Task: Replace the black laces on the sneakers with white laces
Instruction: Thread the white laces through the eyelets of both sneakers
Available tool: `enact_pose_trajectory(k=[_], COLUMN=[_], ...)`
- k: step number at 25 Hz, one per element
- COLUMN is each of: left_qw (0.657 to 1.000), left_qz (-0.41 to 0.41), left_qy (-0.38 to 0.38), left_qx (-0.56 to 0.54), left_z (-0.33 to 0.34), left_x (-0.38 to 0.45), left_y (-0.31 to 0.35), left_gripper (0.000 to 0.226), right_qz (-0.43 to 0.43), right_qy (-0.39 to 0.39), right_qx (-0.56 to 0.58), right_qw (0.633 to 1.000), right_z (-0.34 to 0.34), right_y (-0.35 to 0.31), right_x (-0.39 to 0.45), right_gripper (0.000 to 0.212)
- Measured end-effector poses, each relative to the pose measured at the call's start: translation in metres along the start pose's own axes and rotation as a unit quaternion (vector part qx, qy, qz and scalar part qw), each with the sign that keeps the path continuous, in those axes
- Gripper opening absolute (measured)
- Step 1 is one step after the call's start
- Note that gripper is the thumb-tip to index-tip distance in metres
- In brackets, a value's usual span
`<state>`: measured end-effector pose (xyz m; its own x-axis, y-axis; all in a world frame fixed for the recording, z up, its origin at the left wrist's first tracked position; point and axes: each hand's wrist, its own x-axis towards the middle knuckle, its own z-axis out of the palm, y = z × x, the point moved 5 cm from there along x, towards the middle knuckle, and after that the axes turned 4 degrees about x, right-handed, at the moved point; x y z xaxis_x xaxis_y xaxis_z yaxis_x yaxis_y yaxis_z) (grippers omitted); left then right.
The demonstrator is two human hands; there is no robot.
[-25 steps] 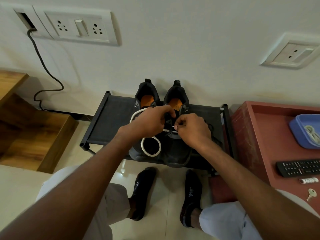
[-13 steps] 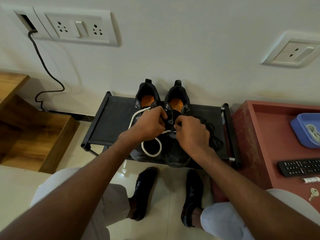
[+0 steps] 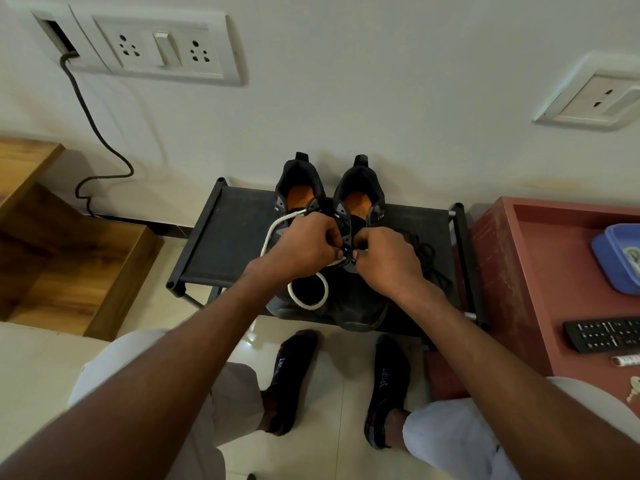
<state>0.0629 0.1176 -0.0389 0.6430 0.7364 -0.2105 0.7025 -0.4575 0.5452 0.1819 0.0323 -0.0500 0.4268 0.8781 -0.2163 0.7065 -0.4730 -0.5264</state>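
Two black sneakers point(image 3: 360, 199) sit side by side on a black rack point(image 3: 228, 244), heels at the far wall. L hand point(image 3: 301, 247) & R hand point(image 3: 384, 261) meet over the right sneaker's eyelets, fingers curled, each pinching the white lace point(image 3: 308, 301). The lace loops left of L hand & over the left sneaker's toe. Black laces point(image 3: 427, 258) lie piled on the rack, right of R hand. Remote point(image 3: 604, 334) on red table point(image 3: 540, 258), far right.
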Motion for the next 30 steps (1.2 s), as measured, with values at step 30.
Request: enact_pose_trajectory(k=[30], left_qw=[0.998], left_qz=[-0.008], left_qy=[0.017], left_qx=[-0.058], left_z=[-0.009], left_x=[-0.002], left_y=[0.007], left_gripper=[0.01], right_qz=[-0.05], right_qy=[-0.139], right_qx=[-0.048], right_qw=[0.988], right_z=[-0.029], right_y=[0.011], right_x=[0.012], right_gripper=[0.056])
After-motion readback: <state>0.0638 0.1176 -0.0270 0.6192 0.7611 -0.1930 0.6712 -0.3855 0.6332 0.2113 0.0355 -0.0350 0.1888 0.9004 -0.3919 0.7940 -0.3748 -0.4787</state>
